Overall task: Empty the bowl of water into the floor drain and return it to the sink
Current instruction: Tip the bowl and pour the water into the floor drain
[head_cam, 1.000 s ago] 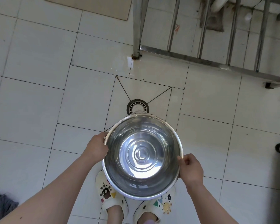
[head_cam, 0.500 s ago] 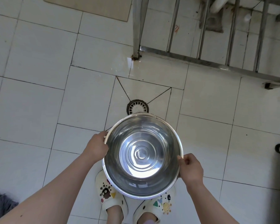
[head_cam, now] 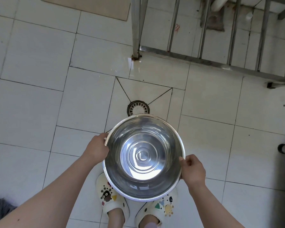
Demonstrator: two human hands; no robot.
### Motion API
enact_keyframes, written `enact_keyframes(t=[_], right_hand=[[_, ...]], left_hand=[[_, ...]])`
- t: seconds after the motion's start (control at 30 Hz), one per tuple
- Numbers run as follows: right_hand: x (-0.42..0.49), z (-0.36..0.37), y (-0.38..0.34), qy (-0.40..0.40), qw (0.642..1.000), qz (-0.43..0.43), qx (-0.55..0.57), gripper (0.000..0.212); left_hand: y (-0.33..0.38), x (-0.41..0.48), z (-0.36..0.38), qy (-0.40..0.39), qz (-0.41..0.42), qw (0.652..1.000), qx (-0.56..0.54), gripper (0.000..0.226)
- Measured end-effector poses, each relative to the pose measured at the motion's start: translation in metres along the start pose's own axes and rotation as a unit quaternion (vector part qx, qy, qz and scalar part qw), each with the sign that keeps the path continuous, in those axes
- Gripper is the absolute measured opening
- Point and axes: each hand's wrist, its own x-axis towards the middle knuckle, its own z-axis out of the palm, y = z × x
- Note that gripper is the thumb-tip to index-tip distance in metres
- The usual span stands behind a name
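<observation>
A round steel bowl [head_cam: 143, 157] with clear water in it hangs level above the white tiled floor. My left hand [head_cam: 96, 149] grips its left rim and my right hand [head_cam: 192, 170] grips its right rim. The round floor drain [head_cam: 137, 109], a white grate in a dark ring, lies just beyond the bowl's far edge, and the bowl hides the drain's near edge. The sink itself is out of view.
A steel frame [head_cam: 212, 61] with upright bars stands on the floor at the back right, one leg [head_cam: 136, 30] near the drain. A beige mat [head_cam: 89, 7] lies at the back left. My two feet in white clogs [head_cam: 112, 199] show under the bowl. Grey mop strands [head_cam: 0, 206] lie bottom left.
The bowl and both hands stay almost still; the water's ripples have shifted slightly.
</observation>
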Motion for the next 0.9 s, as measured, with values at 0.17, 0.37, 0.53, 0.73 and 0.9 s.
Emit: enact_keyframes(t=[0.17,0.37,0.53,0.73,0.9], right_hand=[[0.0019,0.0001,-0.0011,0.000,1.000,0.001,0.001,0.026],[0.0035,-0.0001,-0.0023,-0.003,1.000,-0.003,-0.006,0.026],[0.0040,0.0007,-0.0030,-0.004,1.000,-0.004,-0.009,0.025],[0.0048,0.0025,-0.0024,0.002,1.000,-0.009,-0.012,0.026],[0.0058,0.0029,-0.0011,0.000,1.000,-0.009,-0.013,0.026]], left_hand=[[-0.0008,0.0018,-0.0004,0.001,-0.002,1.000,0.005,0.047],[-0.0021,0.0038,0.0000,0.004,-0.004,1.000,-0.001,0.046],[-0.0030,0.0059,-0.0007,0.007,-0.006,1.000,-0.001,0.047],[-0.0047,0.0065,-0.0020,0.002,-0.009,1.000,0.001,0.047],[-0.0052,0.0064,-0.0029,-0.001,-0.007,1.000,-0.003,0.048]])
